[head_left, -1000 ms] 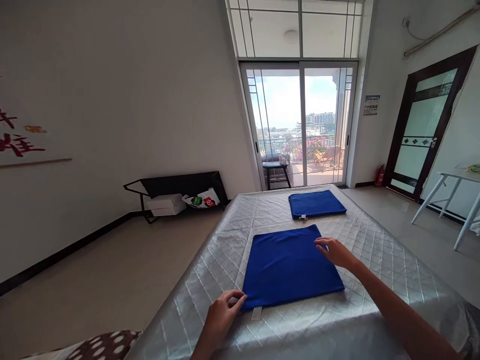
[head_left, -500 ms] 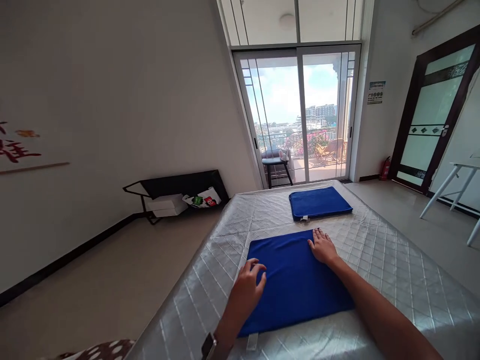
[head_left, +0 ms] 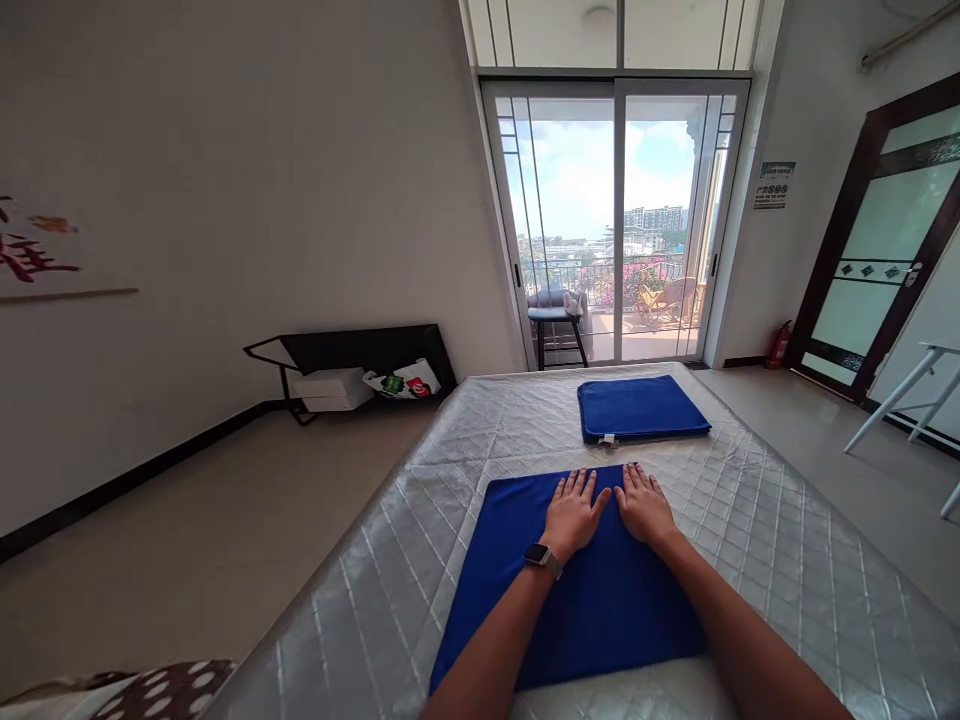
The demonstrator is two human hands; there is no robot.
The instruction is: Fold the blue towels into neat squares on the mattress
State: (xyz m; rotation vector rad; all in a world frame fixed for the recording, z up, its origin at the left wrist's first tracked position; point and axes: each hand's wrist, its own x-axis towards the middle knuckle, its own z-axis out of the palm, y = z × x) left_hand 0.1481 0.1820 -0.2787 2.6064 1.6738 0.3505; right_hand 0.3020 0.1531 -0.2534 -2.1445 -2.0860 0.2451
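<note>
A flat blue cloth piece (head_left: 600, 620), which looks like a pillowcase, lies on the quilted silver-grey mattress (head_left: 420, 520). My left hand (head_left: 576, 512), with a watch on its wrist, rests palm down on the cloth near its far edge, fingers spread. Beside it, my right hand (head_left: 643, 502) lies flat at the far right part of the same cloth, fingers stretched out. The two thumbs nearly meet. Farther off on the mattress sits a neat stack of folded blue cloth (head_left: 643, 408) with a small white tag at its near edge.
Against the left wall stands a low black rack (head_left: 360, 350) with white boxes (head_left: 330, 388) and a printed bag (head_left: 405, 380). A dark stool (head_left: 555, 318) is by the sliding glass door (head_left: 619, 220). A white-legged table (head_left: 900, 400) and a fire extinguisher (head_left: 778, 345) are at right.
My left hand has moved right and forward from the cloth's left side and now lies flat beside my right hand. My right hand stays nearly in place. The view has shifted slightly.
</note>
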